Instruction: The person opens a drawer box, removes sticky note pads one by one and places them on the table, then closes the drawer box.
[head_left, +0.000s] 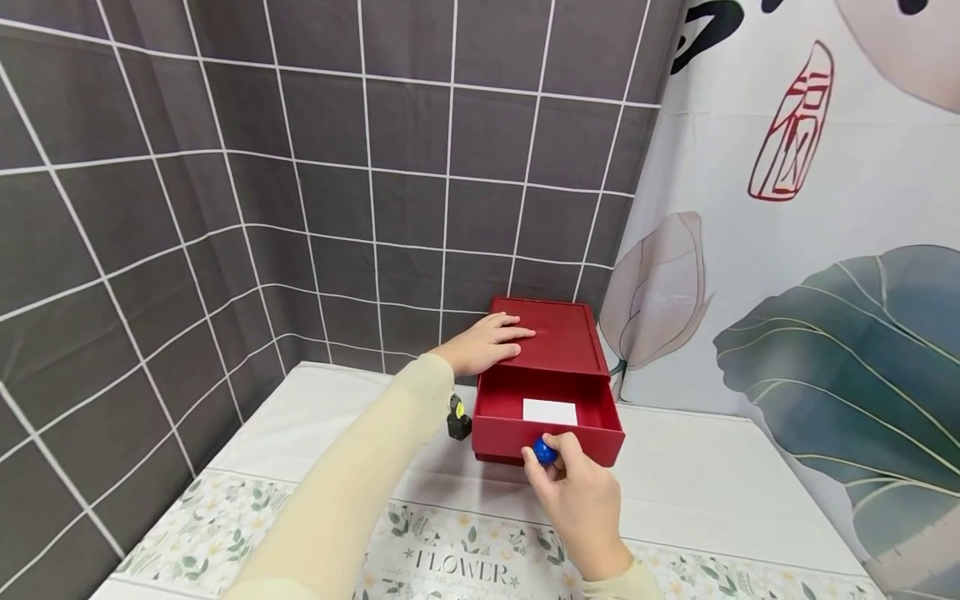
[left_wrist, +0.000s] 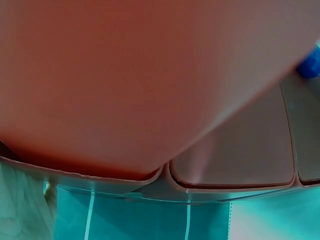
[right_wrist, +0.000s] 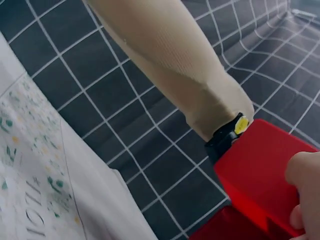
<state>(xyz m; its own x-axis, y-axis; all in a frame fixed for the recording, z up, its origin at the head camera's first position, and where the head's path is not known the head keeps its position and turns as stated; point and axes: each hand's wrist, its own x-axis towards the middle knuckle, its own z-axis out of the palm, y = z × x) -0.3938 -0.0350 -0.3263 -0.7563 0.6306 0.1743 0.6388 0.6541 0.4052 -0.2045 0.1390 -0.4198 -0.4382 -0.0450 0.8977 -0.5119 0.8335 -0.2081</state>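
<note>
A red drawer box [head_left: 558, 333] stands on the table with its drawer [head_left: 498, 437] pulled partly out. Inside the drawer lies a flat white rectangle [head_left: 550, 412]. My left hand [head_left: 483, 343] rests on the box top, fingers spread and pointing right. With thumb and fingers my right hand [head_left: 577, 492] pinches the round blue knob [head_left: 544, 452] on the drawer front. The right wrist view shows the red drawer [right_wrist: 260, 170] with the right hand [right_wrist: 307, 195] at its edge. In the left wrist view a blurred reddish shape fills much of the picture; the blue knob [left_wrist: 310, 64] shows at the right edge.
A black wrist camera [head_left: 458, 421] with a yellow spot hangs at the left wrist, beside the drawer. Grey gridded cloth [head_left: 405, 200] hangs behind and at the left. A printed white cloth [head_left: 795, 333] hangs at the right. A floral strip [head_left: 457, 546] crosses the near table.
</note>
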